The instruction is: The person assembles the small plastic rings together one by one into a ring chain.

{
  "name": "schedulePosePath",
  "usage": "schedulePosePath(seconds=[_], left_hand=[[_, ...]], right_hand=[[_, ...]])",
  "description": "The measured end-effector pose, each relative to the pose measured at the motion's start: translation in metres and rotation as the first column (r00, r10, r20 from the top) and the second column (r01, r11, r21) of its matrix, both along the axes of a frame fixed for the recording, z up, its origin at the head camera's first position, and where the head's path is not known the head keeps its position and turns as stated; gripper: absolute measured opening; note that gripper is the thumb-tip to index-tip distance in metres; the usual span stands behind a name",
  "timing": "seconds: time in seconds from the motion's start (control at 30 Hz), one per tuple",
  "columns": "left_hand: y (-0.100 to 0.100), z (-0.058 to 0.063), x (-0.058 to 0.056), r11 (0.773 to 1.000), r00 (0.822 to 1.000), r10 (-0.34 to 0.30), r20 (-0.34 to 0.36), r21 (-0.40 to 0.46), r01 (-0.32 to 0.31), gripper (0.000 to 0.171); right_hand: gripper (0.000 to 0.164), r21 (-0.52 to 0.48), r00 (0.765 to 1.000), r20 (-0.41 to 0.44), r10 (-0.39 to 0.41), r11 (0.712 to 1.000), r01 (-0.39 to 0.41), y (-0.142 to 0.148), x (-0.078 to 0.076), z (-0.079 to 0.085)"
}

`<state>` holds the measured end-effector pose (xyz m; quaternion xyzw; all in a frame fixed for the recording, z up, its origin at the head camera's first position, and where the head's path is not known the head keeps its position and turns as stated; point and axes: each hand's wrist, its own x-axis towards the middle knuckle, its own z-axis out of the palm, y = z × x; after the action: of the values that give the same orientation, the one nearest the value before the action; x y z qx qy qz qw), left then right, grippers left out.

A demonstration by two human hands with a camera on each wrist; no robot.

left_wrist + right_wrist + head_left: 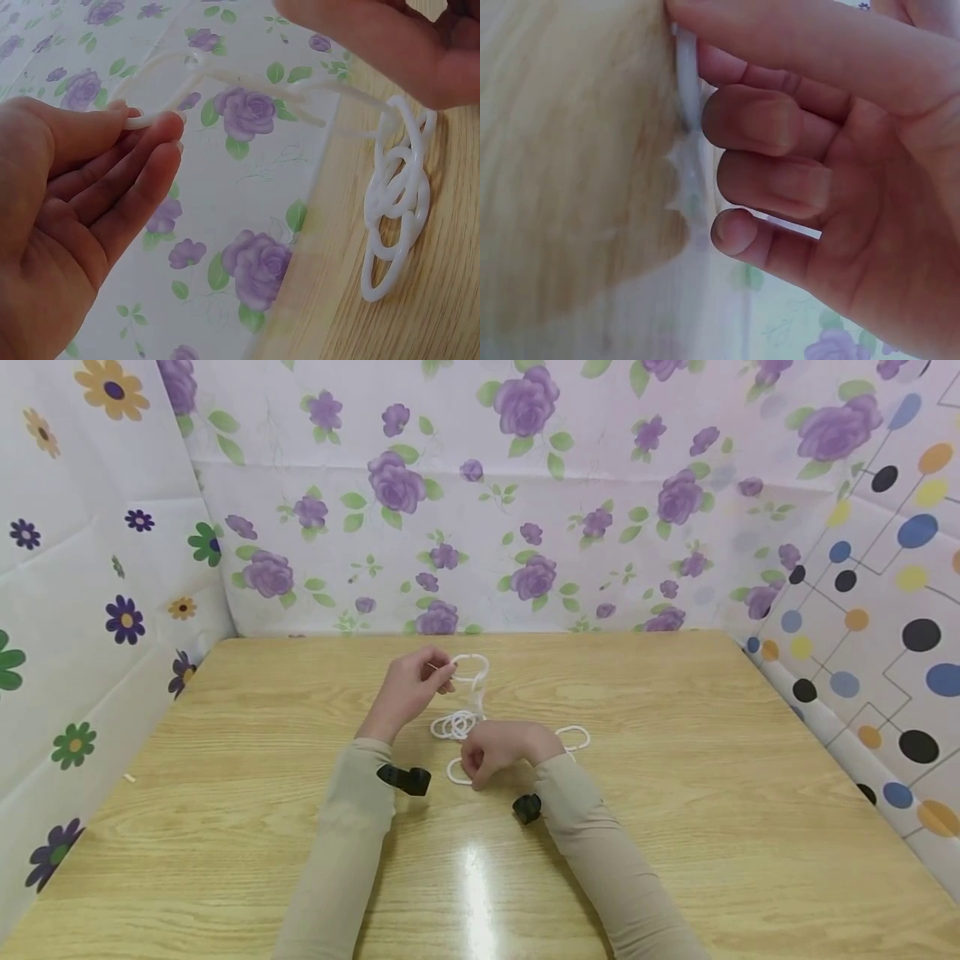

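My left hand (411, 683) is raised over the table and pinches the end of a white plastic chain link (140, 121) between thumb and fingertips. From that link more joined links (478, 697) hang down to a small heap of white links (373, 199) on the table. My right hand (510, 745) is low at the table, just in front of the heap, fingers curled. In the right wrist view its thumb and forefinger pinch a white link (686, 79). The head view shows part of this link (451, 771) sticking out left of the fingers.
Another white link (587, 739) lies on the wooden table (712, 827) behind my right wrist, partly hidden by it. Flowered cloth (480, 543) hangs along the table's far edge, with patterned cloths at both sides. A small pale scrap (130, 777) lies near the left edge.
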<state>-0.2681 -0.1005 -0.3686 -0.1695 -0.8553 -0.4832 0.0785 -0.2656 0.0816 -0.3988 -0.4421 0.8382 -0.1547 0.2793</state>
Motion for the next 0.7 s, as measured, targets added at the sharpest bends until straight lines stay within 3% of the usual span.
schedulePosePath(seconds=[0.2,0.4,0.5,0.7], left_hand=[[-0.001,-0.001,0.000,0.999,1.000,-0.021,-0.004,-0.037,0.021,0.018],[-0.002,0.000,0.000,0.997,0.998,-0.061,0.005,-0.053,0.061,0.018],[-0.002,0.001,0.000,0.995,0.997,-0.081,0.016,-0.057,0.082,0.017],[-0.002,0.001,0.001,0.993,0.997,-0.080,0.015,-0.085,0.081,0.016]], right_hand=[[0.007,0.002,0.997,-0.074,0.019,1.000,-0.019,0.001,-0.001,0.002],[0.002,-0.087,0.986,-0.163,-0.046,0.996,0.032,0.007,-0.006,0.008],[0.004,-0.129,0.986,-0.141,-0.090,0.989,0.072,0.011,-0.008,0.010],[0.005,-0.270,0.989,-0.009,-0.151,0.952,0.143,0.024,-0.011,0.013]])
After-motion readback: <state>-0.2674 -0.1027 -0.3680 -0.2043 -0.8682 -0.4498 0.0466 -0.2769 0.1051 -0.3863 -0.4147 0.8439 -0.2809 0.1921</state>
